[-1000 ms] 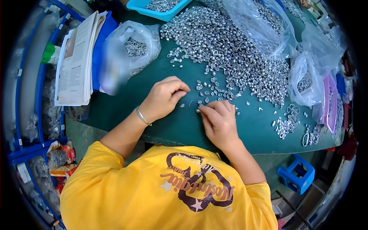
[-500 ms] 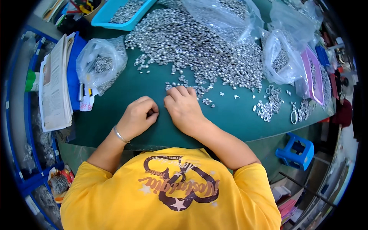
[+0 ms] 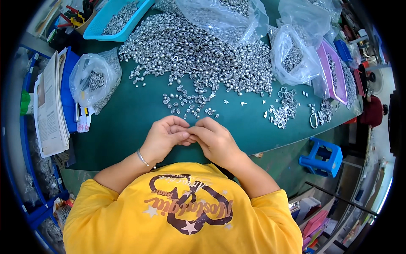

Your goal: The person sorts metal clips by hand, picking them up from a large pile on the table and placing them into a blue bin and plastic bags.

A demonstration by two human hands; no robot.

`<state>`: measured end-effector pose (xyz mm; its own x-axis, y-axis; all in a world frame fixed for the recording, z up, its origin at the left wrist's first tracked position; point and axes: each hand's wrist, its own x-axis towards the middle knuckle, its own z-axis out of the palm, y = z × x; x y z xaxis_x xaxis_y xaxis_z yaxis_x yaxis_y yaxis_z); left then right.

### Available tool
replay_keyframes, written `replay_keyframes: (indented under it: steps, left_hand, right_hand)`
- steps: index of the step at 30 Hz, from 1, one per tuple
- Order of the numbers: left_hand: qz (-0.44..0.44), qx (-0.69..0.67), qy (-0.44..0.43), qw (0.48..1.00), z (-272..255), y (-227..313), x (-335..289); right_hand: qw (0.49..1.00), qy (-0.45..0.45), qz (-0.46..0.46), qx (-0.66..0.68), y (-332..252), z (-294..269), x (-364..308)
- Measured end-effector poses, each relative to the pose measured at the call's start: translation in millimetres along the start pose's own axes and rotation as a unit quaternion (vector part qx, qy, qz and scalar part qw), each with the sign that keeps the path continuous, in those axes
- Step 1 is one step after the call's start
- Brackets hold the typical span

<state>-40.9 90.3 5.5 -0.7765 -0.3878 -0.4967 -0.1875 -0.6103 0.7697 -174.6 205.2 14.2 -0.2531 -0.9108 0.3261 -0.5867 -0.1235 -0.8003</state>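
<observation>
Right now, my left grip and right grip meet at the fingertips over the near part of the green counter, in front of my yellow T-shirt. The fingers of each are curled, with thumbs and fingertips drawn in together; I cannot tell whether they pinch a small piece, since the fingers would hide it. A silver bangle circles my left wrist.

Just beyond my fingers lies a loose scatter of small silver-coloured metal pieces, some rounded, some teardrop-shaped with a hollow face. Behind that scatter spreads a large pile of similar pieces, with a clear plastic sheet bag lying across its far part. To the right sit a small heap of open silver links and, just beside it, a larger oval ring. Farther back on that side stand an open clear bag and a lilac tray.

On my left there's another clear bag with silver pieces inside, near a stack of newspapers. A turquoise tray of metal parts rests at the far left.
</observation>
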Motion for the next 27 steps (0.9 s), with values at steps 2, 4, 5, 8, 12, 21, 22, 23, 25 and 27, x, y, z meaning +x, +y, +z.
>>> replay_keyframes:
  steps: [2,4,5,8,12,21,22,23,25,27]
  left_hand:
    - [-0.009,0.018,-0.032,0.999,4.5,3.4,1.7]
    - [0.049,0.09,-0.03,0.994,5.0,8.9,2.3]
    - [0.092,0.147,-0.022,0.985,2.8,11.3,3.0]
    - [0.143,0.197,0.026,0.97,-5.9,11.9,4.3]
    - [0.164,0.196,0.051,0.965,-6.8,13.1,2.8]
    - [0.155,0.23,0.084,0.957,-26.9,6.9,1.3]
    - [0.159,0.238,0.091,0.954,-28.8,5.1,1.4]
    - [0.163,0.246,0.098,0.951,-29.3,4.4,1.9]
    - [0.236,0.345,0.094,0.904,-22.3,9.1,4.7]
    - [0.316,0.425,0.076,0.845,-12.5,11.5,13.0]
  right_hand:
    - [0.999,0.026,0.003,-0.037,6.1,-7.9,-4.3]
    - [0.993,0.06,0.013,-0.097,20.3,-26.3,-7.4]
    - [0.986,0.059,0.057,-0.146,30.2,-37.6,-10.4]
    - [0.949,0.032,0.093,-0.3,48.3,-64.5,-11.4]
    - [0.954,0.034,-0.008,-0.298,52.9,-56.3,6.2]
    - [0.95,-0.023,-0.028,-0.311,60.6,-56.9,2.4]
    - [0.953,-0.012,-0.021,-0.303,61.6,-61.3,-3.6]
    - [0.955,0.0,-0.013,-0.295,62.6,-65.4,-9.6]
    - [0.954,0.038,-0.006,-0.296,62.2,-67.6,-15.4]
    - [0.943,0.087,-0.021,-0.321,61.7,-61.9,-14.8]
